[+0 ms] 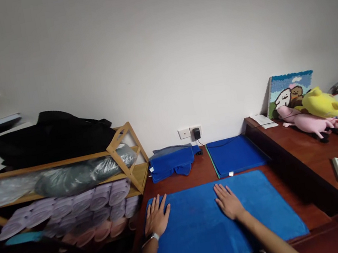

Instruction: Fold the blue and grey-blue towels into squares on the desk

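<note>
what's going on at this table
A person has both hands palm down on a blue towel spread over the brown table. The left hand is at its far left corner, the right hand near its far edge. Beyond it, a darker blue cloth lies flat on the right and a rumpled blue cloth on the left.

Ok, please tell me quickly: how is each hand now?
Left hand: open, empty, palm down at the left edge of the spread blue towel.
Right hand: open, empty, palm down on it, too.
</note>
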Tool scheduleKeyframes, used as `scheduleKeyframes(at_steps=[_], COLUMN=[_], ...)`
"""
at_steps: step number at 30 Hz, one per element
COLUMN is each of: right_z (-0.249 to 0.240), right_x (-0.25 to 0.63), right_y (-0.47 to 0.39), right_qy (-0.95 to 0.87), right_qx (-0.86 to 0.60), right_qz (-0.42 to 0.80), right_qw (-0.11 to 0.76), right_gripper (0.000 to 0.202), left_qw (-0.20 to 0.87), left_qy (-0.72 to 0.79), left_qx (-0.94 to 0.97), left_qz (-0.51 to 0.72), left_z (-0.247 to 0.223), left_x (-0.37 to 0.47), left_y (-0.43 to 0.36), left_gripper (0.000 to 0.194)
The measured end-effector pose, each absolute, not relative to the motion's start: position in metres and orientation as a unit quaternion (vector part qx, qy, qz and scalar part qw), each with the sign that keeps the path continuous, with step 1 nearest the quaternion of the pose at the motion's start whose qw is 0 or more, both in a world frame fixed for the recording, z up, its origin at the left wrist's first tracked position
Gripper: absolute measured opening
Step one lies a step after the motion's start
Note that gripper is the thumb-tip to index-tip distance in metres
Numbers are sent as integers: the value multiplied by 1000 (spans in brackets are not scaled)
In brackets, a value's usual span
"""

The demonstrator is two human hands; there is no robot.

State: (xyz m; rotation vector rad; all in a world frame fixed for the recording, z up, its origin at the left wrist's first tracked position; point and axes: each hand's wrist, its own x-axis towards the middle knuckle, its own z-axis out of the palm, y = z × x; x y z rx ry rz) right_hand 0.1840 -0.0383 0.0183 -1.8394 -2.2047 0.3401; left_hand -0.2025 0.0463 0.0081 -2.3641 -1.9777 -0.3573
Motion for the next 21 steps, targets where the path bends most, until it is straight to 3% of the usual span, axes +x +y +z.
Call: scheduleKeyframes(at_steps=[9,17,21], right_z=[11,-1,0], right_x=[398,412,423], right_y=[-50,-45,-41], right_qy=[-572,-575,-560], right_qx=[-815,-808,-801], right_qz=[84,99,148], right_qw=[39,83,150], right_gripper=[65,65,66], left_qw=[42,59,94], left_qy=[-641,-636,-615], left_qx=[-759,-762,-770], left_qz=[-107,-106,-144], left_z=[2,2,18], left_x=[-206,-207,-202], left_y=[52,55,50], left_gripper=[62,64,65])
